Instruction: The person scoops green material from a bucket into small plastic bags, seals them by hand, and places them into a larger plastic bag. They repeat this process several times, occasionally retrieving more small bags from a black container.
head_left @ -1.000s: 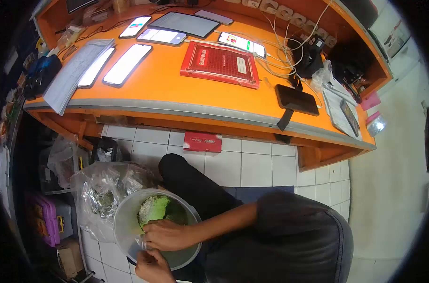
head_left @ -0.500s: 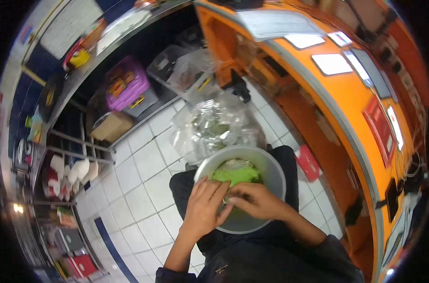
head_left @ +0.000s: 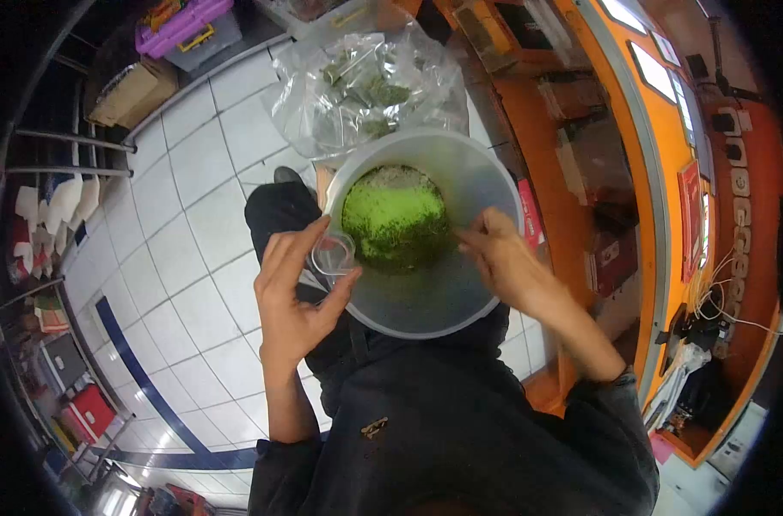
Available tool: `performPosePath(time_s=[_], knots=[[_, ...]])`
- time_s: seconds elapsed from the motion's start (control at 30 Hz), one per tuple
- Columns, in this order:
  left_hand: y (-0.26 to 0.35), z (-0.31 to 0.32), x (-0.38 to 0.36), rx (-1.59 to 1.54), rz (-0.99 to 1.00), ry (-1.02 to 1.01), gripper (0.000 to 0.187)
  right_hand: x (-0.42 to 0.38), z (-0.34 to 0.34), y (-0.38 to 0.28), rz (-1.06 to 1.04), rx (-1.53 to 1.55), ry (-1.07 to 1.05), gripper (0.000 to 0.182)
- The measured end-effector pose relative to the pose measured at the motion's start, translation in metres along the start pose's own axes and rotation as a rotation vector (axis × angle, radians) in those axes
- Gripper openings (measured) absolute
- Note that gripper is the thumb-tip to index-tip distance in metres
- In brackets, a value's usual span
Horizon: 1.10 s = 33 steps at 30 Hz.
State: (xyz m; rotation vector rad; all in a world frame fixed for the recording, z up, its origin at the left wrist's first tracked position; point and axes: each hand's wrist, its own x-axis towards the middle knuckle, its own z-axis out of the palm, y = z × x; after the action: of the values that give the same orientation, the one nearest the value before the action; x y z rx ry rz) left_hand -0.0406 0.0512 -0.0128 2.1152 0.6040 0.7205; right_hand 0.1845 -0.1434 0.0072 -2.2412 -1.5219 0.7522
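Observation:
A large pale grey bucket [head_left: 473, 297] stands between the person's knees. Inside it lie bright green powder [head_left: 396, 206] and darker green flakes [head_left: 400, 245], with a greyish patch at the far side. My left hand [head_left: 292, 292] pinches a small clear round cup [head_left: 333, 254] between thumb and fingers at the bucket's left rim. Over the right part of the bucket is my right hand [head_left: 507, 262], slightly blurred, its fingers drawn together near the flakes. Whatever those fingers hold is too small to tell.
A clear plastic bag [head_left: 370, 90] with green material stands just beyond the bucket. An orange counter [head_left: 619, 77] with papers runs along the right. White floor tiles [head_left: 185, 258] spread to the left. A purple crate [head_left: 181, 26] and a cardboard box [head_left: 133, 95] sit at upper left.
My hands have moved apart: left to the bucket's left rim with the clear cup, right to its right side. The view has tilted down, showing more of the bucket's contents.

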Motion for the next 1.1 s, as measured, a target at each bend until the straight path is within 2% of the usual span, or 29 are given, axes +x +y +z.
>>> performPosePath(time_s=[0.03, 0.1, 0.17, 0.3, 0.37, 0.47, 0.6, 0.7, 0.77, 0.9, 0.97, 1.1], knots=[[-0.002, -0.001, -0.002, -0.012, -0.012, 0.002, 0.06, 0.003, -0.003, -0.002, 0.081, -0.115, -0.025, 0.015], [-0.005, -0.003, -0.006, -0.069, -0.023, 0.014, 0.059, 0.009, 0.003, 0.009, 0.039, -0.247, 0.018, 0.011], [-0.008, -0.003, -0.007, -0.086, -0.024, 0.019, 0.059, 0.019, 0.007, 0.027, -0.028, -0.401, -0.09, 0.008], [-0.016, -0.002, -0.012, -0.122, -0.019, 0.026, 0.059, 0.053, 0.013, 0.017, -0.027, -0.652, -0.217, 0.005], [-0.019, -0.003, -0.013, -0.129, -0.022, 0.021, 0.059, 0.071, 0.02, 0.013, -0.054, -0.879, -0.443, 0.007], [-0.02, -0.006, -0.016, -0.135, -0.033, 0.018, 0.059, 0.083, 0.041, 0.033, -0.122, -1.005, -0.495, 0.009], [-0.024, -0.012, -0.021, -0.145, -0.069, -0.003, 0.059, 0.091, 0.037, 0.029, -0.117, -1.036, -0.489, 0.011], [-0.031, -0.008, -0.021, -0.187, -0.077, 0.018, 0.059, 0.102, 0.039, 0.034, -0.072, -1.019, -0.372, 0.014], [-0.031, -0.007, -0.019, -0.168, -0.067, 0.012, 0.059, 0.116, 0.055, 0.049, 0.073, -0.896, -0.518, 0.014], [-0.029, -0.008, -0.017, -0.155, -0.047, 0.015, 0.06, 0.127, 0.091, 0.074, 0.035, -0.723, -0.632, 0.015], [-0.03, -0.008, -0.017, -0.151, -0.04, 0.014, 0.06, 0.133, 0.106, 0.077, 0.029, -0.754, -0.924, 0.019], [-0.026, -0.011, -0.019, -0.157, -0.045, 0.023, 0.062, 0.138, 0.089, 0.078, -0.002, -0.749, -1.061, 0.029]])
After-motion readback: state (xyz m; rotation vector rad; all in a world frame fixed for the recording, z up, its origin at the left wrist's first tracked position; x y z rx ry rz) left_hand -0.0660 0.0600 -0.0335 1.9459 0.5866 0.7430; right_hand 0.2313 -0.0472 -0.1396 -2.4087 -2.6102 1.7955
